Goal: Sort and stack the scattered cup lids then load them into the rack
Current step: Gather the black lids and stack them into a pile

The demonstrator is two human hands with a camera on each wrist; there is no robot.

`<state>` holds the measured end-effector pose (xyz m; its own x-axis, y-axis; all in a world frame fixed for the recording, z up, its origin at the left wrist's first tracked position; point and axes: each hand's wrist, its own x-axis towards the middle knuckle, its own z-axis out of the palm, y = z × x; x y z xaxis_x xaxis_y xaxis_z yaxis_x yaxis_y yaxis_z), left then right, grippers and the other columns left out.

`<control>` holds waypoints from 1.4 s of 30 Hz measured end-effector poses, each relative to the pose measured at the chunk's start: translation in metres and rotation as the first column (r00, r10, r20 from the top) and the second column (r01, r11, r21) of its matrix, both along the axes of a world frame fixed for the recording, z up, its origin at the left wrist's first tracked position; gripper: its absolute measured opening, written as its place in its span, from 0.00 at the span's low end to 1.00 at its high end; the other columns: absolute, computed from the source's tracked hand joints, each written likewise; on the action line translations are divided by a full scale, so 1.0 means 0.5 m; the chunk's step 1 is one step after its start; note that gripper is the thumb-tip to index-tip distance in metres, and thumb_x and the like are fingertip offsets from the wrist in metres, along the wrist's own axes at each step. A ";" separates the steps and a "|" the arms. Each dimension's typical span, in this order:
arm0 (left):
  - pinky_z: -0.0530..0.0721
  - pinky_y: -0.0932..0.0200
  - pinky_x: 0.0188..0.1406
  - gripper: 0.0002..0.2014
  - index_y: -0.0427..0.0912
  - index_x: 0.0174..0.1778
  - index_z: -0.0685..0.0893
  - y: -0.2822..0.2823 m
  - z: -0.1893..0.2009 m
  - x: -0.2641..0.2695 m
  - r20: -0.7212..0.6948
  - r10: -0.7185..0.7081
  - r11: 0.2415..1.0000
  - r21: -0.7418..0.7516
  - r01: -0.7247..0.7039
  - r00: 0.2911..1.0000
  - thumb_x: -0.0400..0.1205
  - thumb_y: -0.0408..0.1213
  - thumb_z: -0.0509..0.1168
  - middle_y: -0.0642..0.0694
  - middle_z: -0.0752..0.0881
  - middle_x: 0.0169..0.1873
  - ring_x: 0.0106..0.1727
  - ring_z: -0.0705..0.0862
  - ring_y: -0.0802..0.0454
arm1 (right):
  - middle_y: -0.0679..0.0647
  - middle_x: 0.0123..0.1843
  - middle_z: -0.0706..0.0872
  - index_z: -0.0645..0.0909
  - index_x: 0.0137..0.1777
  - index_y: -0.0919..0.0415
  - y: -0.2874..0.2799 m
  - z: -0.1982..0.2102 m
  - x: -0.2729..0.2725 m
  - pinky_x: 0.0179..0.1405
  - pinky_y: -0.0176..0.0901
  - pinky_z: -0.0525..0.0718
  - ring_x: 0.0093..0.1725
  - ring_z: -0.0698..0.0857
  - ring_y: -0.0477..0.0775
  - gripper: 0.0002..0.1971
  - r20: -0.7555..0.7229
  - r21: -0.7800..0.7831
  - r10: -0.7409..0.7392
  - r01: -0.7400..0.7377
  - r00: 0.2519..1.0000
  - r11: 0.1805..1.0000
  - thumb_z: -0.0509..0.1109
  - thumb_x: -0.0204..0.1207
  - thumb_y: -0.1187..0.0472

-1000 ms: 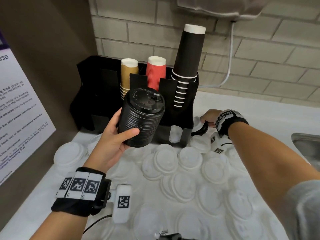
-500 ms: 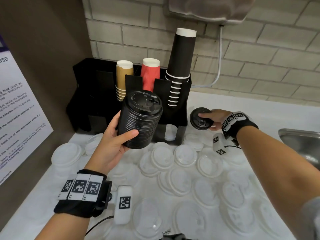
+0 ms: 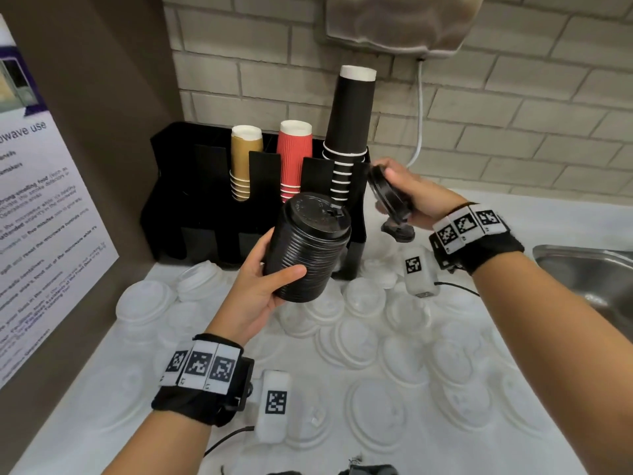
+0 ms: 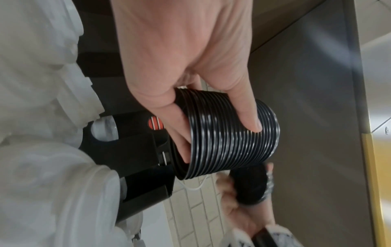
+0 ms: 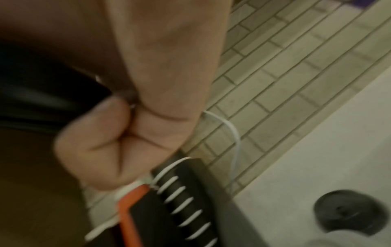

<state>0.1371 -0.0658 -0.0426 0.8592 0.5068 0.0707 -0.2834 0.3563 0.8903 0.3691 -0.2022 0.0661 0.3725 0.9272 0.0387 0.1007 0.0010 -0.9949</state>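
Here, left hand point(image 3: 255, 296) clamps the black lid stack point(image 3: 308, 250); right hand point(image 3: 416, 197) pinches one tilted black lid point(image 3: 388, 193); misaligned seating could topple the stack.

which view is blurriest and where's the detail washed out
Right wrist view is blurriest: the right hand and the black lid on the counter are smeared. Head view is sharp, but the white lids wash out. Left wrist view shows the lid stack crisply.
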 end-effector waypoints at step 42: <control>0.88 0.56 0.47 0.34 0.52 0.68 0.80 -0.010 0.003 0.029 0.121 -0.061 0.983 -0.163 0.081 0.991 0.64 0.33 0.77 0.45 0.88 0.61 0.61 0.87 0.47 | 0.57 0.72 0.78 0.72 0.75 0.55 0.053 0.049 -0.115 0.76 0.60 0.71 0.74 0.75 0.53 0.29 0.505 -0.102 0.270 -0.254 0.820 0.962 0.74 0.73 0.56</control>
<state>0.1515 -0.0710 -0.0411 0.8845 0.4577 0.0904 -0.3487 0.5199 0.7798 0.3115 -0.1758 0.0904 0.0502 0.9906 0.1270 0.5933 0.0728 -0.8017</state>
